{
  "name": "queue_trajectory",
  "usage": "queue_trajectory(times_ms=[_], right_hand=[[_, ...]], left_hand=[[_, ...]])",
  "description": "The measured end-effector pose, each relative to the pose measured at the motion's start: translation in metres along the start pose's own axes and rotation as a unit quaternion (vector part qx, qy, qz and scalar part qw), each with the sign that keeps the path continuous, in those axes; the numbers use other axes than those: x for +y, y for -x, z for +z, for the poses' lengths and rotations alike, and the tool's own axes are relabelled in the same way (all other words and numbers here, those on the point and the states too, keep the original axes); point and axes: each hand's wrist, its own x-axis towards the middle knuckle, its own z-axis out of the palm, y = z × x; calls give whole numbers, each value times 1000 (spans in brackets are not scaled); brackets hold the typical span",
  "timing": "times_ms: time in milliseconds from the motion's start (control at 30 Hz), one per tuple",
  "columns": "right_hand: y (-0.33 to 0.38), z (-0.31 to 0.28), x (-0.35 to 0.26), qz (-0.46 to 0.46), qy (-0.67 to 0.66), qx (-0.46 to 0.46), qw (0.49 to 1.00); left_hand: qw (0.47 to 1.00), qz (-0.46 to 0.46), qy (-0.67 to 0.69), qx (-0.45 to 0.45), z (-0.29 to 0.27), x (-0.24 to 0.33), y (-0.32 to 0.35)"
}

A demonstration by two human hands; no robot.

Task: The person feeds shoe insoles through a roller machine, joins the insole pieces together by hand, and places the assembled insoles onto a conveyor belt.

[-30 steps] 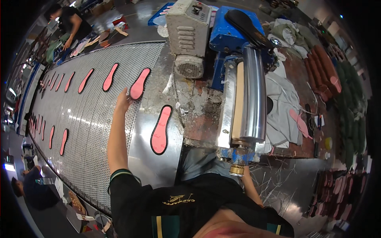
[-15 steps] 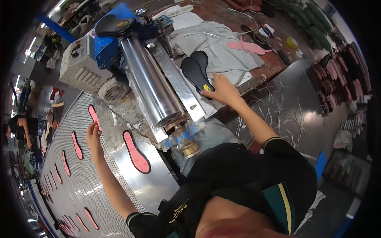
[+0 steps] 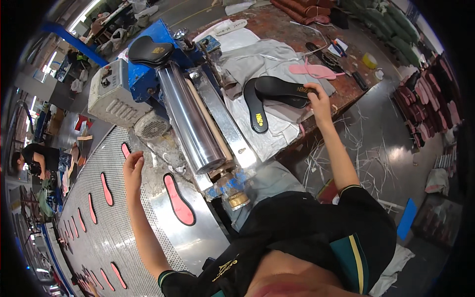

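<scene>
My right hand (image 3: pixel 319 104) pinches the heel end of a black insole (image 3: pixel 279 88) and holds it over the grey cloth. A further black edge shows just beneath it; whether that is a second insole I cannot tell. Another black insole (image 3: pixel 256 111) with yellow print lies at the roller's right, partly covered by the held one. Over the perforated conveyor (image 3: pixel 111 222), my left hand (image 3: pixel 133 173) has loosely bent fingers and no visible object in them. Next to its fingertips lies a pink insole with a black rim (image 3: pixel 125 149), its lower end hidden by the hand.
Between my arms stands a machine with a steel roller (image 3: pixel 190 119) and black insoles (image 3: pixel 151 51) on top. A pink insole (image 3: pixel 179 200) rests on its metal plate; several more line the conveyor. Pliers (image 3: pixel 339 48) and pink straps (image 3: pixel 316 70) lie rightward. A person (image 3: pixel 42 161) is far left.
My right hand has moved right and away, lifting the heel of a black insole and uncovering more of the one beneath. My left hand has drawn slightly nearer along the conveyor. The whole view has shifted.
</scene>
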Motion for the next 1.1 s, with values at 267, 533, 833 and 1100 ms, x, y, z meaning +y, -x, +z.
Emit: queue_trajectory(times_ms=[267, 533, 833, 1100], right_hand=[[-38, -19, -11, -259, 148, 113, 948], [-45, 40, -92, -6, -233, -18, 972], [12, 111, -124, 63, -240, -314, 916], [3, 91, -96, 47, -196, -302, 932]], left_hand=[[998, 37, -20, -38, 23, 36, -3], [990, 99, 17, -102, 39, 112, 2], [955, 190, -11, -229, 64, 161, -6], [944, 238, -184, -137, 53, 158, 0]])
